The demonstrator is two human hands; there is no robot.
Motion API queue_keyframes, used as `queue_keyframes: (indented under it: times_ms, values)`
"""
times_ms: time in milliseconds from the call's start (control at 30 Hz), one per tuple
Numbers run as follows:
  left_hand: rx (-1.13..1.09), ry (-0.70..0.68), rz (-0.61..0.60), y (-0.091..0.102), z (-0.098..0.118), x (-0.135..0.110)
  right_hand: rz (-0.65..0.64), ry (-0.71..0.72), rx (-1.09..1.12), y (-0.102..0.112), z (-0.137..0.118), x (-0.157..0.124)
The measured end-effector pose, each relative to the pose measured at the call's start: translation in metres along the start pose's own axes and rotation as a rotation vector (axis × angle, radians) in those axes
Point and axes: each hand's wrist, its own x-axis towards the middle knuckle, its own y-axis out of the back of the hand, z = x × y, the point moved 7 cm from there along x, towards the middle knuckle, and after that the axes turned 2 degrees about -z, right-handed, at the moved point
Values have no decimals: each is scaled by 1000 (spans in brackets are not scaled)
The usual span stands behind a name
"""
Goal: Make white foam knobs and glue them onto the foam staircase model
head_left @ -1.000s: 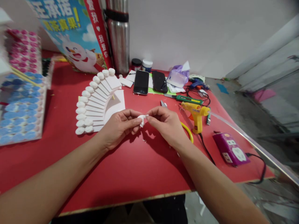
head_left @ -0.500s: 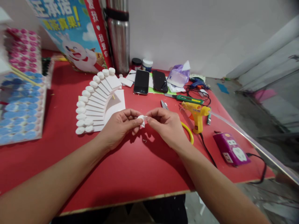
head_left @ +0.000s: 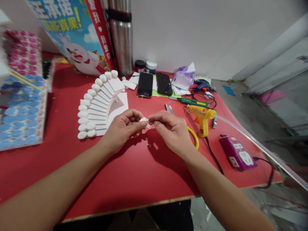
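Observation:
Over the middle of the red table (head_left: 134,173), my left hand (head_left: 122,128) and my right hand (head_left: 172,128) meet, and both pinch one small white foam piece (head_left: 143,120) between thumb and fingertips. Most of the piece is covered by my fingers. Just left of my left hand lies a white foam fan-shaped staircase model (head_left: 101,104) with rounded knobs along its outer edge. A yellow hot glue gun (head_left: 201,117) stands to the right of my right hand, and a yellow ring (head_left: 195,139) lies partly under that hand.
Two phones (head_left: 145,84) lie at the back, with a steel flask (head_left: 121,38), small jars, a purple tissue pack (head_left: 184,78) and a green utility knife (head_left: 192,102). A purple power strip (head_left: 237,154) sits at the right edge. Blue and pink knobbed boards (head_left: 21,106) stand at the left.
Both hands have shifted slightly and closed in tighter on the white piece, so less of it shows. Nothing else on the table has moved.

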Motion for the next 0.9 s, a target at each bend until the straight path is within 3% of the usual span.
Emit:
queue_keyframes:
  times_ms: [133,300,600,667,767,900]
  values:
    - [-3,-10,53,3,3,0,-5,183,-116,-4,-11,-6]
    - [-2,19,117,6,2,-1,-17,229,-183,-10,-17,-11]
    - [-50,-29,87,5,7,0,-13,436,-387,-6,-32,-18]
    - [-98,-26,54,3,6,1,72,407,-308,6,-34,-17]
    - [-152,28,14,0,2,2,183,241,-174,21,-26,-11]
    - [-236,82,-32,-5,-2,1,80,49,-25,13,-7,-3]
